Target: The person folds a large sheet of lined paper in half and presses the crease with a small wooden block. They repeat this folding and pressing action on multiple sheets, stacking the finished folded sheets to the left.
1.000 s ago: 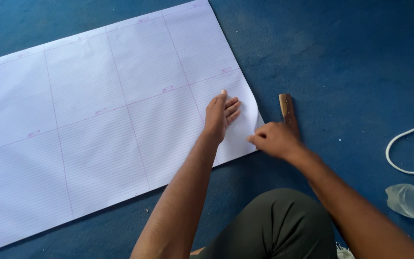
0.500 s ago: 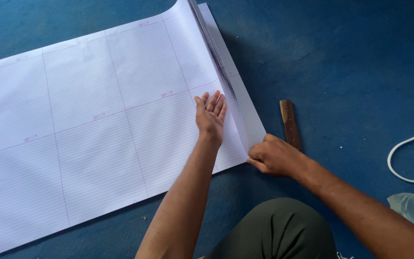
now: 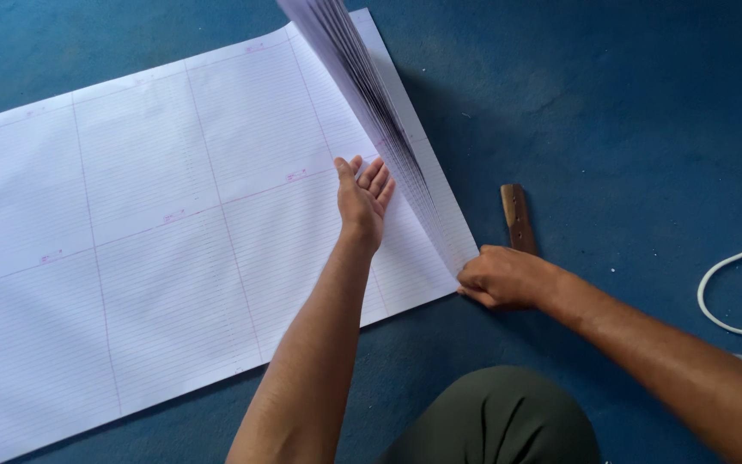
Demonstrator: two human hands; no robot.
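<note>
The paper stack (image 3: 156, 232) runs off the frame at 9 o'clock. Its lifted sheets (image 3: 362, 94) blur and leave at 12 o'clock. The white cord (image 3: 732, 283) is cut at 3 o'clock.

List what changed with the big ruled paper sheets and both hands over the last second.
The right edge of the stack of large white ruled paper sheets has lifted, fanning upward from the corner pinched by the right hand. The left hand slid up-left, still flat on the paper. The brown wooden stick and white cord stayed put.
</note>
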